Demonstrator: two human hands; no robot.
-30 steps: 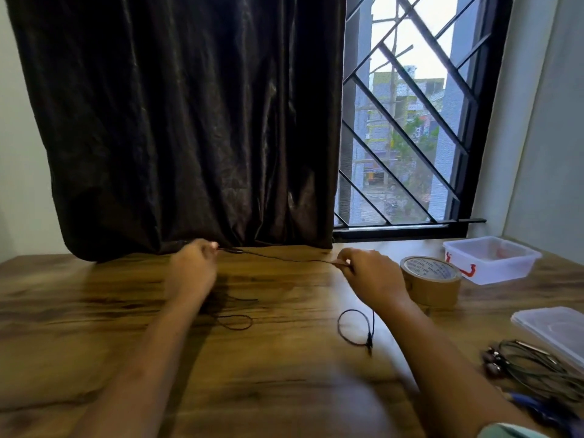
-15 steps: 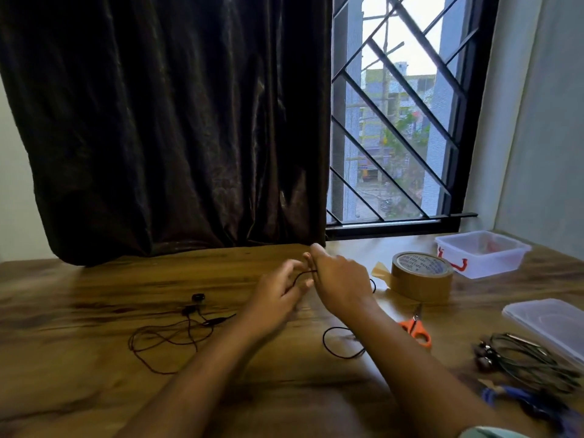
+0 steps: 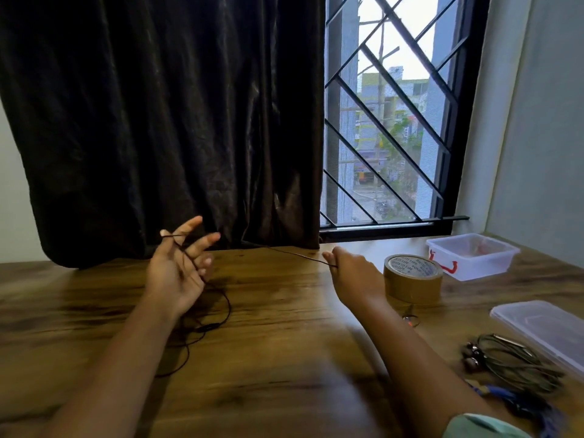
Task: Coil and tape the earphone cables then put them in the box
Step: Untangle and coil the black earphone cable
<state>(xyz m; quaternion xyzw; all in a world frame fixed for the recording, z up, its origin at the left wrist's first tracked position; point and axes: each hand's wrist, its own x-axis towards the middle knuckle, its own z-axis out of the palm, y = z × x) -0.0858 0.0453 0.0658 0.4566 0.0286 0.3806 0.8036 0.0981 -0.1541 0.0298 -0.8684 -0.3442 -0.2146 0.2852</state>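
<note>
Left hand [image 3: 175, 273] raised just above the wooden table [image 3: 284, 327], left of centre, palm up and fingers spread wide, not curled round anything. Across that palm, a black earphone cable [image 3: 297, 254], hooked over a fingertip on the far side and draped down past the near side of the hand. Below, on the table beside the left forearm, slack loops of the same cable with a small inline piece among them. Right hand [image 3: 350, 273] right of centre, knuckles up, thumb and forefinger pinching the cable at the hand's far-left edge. From that pinch, a thin straight stretch running far and left toward the hem of the dark curtain [image 3: 158, 121]; beyond that, against the dark cloth, too faint to follow back to the left hand. Just right of the right hand, a roll of brown tape [image 3: 412, 279] lying flat. Farther right and farther back, a clear plastic box [image 3: 472, 257] with a red mark on its near-left wall, open on top, well apart from the cable. Nearer, along the right edge, a clear lid [image 3: 543, 330] lying flat. In front of the tape, mostly hidden by the right forearm, scissors [image 3: 410, 319]. At the near right, a grey-green bundle of coiled earphones [image 3: 518, 361] with metal buds at its left, and nearer still a blue cable [image 3: 512, 396], blurred. Barred window [image 3: 395, 121] at the far right, behind the table.
</note>
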